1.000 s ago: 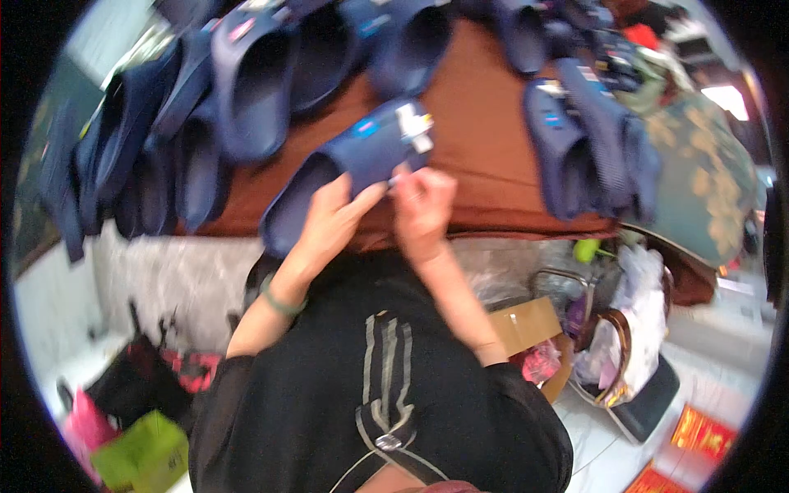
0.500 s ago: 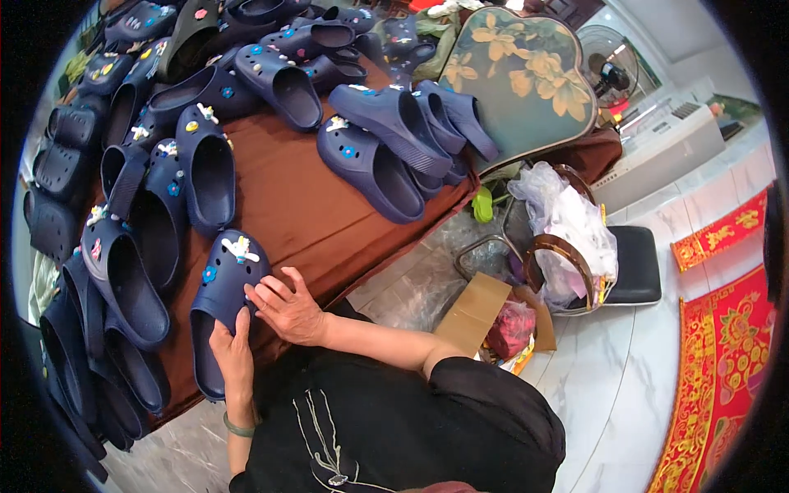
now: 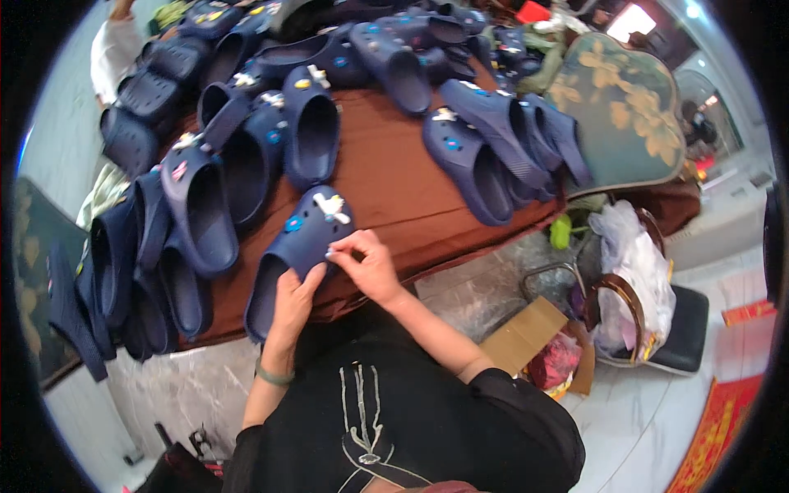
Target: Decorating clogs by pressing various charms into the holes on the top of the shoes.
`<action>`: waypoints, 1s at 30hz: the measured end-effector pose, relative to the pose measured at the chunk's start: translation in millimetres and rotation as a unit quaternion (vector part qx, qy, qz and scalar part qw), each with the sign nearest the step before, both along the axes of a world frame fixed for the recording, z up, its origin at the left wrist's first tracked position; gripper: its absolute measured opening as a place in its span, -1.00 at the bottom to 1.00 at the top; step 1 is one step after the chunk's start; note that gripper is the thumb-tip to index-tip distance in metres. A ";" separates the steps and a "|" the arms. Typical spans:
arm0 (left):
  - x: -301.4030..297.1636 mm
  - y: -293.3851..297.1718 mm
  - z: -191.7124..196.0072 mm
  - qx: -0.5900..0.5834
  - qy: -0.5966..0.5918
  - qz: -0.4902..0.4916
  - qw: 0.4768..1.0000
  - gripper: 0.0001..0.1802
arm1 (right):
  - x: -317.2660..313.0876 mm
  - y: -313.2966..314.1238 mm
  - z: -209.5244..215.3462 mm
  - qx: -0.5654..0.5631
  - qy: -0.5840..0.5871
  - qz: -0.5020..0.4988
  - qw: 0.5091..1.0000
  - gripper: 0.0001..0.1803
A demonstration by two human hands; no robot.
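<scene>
A navy blue clog [image 3: 283, 256] with holes in its upper lies at the near edge of the cloth-covered bed. A white figure charm [image 3: 332, 206] and a blue flower charm [image 3: 293, 223] sit on its toe. My left hand [image 3: 294, 311] grips the clog's side, thumb on top and fingers mostly hidden beneath. Close by the right side of the upper, my right hand [image 3: 370, 267] pinches a small whitish piece [image 3: 330, 252] between thumb and fingertip. Its exact kind is too small to make out.
Many navy clogs with charms crowd the left and back of the brown cloth [image 3: 382, 189]; more are stacked at right [image 3: 493, 140]. Beyond stand a flowered headboard [image 3: 616, 115], a black chair [image 3: 694, 329] bearing plastic bags and a cardboard box [image 3: 526, 333]. Someone's white sleeve [image 3: 115, 57] shows upper left.
The view has swung left, shifting everything rightward. My right hand has drawn its fingers into a pinch with a whitish piece showing. My left hand still holds the clog.
</scene>
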State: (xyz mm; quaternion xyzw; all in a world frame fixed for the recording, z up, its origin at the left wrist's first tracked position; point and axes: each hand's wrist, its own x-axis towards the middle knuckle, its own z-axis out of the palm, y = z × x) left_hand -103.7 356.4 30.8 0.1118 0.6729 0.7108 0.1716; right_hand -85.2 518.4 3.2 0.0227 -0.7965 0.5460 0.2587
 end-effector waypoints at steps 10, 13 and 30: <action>-10.9 0.1 -3.0 0.046 -0.020 0.015 0.999 -0.71 | -9.4 4.5 -5.8 -0.150 -0.093 0.047 0.983 -0.95; -13.0 -2.6 -6.9 0.027 -0.020 0.030 0.999 -0.74 | -3.1 11.0 -10.2 -0.202 -0.100 0.039 0.973 -0.86; 29.8 22.3 110.7 -0.047 0.212 -0.304 0.928 -0.65 | 64.4 37.4 -22.3 -0.395 -0.140 0.113 0.901 -0.19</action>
